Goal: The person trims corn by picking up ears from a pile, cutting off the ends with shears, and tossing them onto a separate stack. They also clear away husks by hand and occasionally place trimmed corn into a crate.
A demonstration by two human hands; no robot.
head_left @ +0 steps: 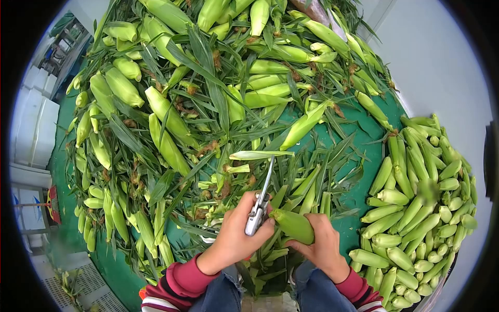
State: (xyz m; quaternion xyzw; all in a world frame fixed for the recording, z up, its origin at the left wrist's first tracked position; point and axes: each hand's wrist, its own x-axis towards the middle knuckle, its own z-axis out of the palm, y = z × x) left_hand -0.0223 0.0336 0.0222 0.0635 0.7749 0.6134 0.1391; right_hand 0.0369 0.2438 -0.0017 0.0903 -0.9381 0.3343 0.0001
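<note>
Fingers wrapped round its metal handle, my left hand (pixel 236 236) holds a knife (pixel 256 218) whose blade points up and away. My right hand (pixel 322 247) grips a green ear of corn (pixel 294 227) by its right end. The corn's left tip touches or nearly touches the fingers of my left hand. Just beyond the knife tip, a pale strip of husk (pixel 260 155) lies across or hangs over the leaves. Loose husks and cut stalk ends are under and around both hands.
A large heap of unhusked corn (pixel 169 114) with long leaves spreads ahead and to the left on a green floor (pixel 358 195). Trimmed ears form a pile (pixel 416 218) at the right, beside a pale wall (pixel 442 62). White boxes (pixel 39 130) and a crate (pixel 88 283) stand left.
</note>
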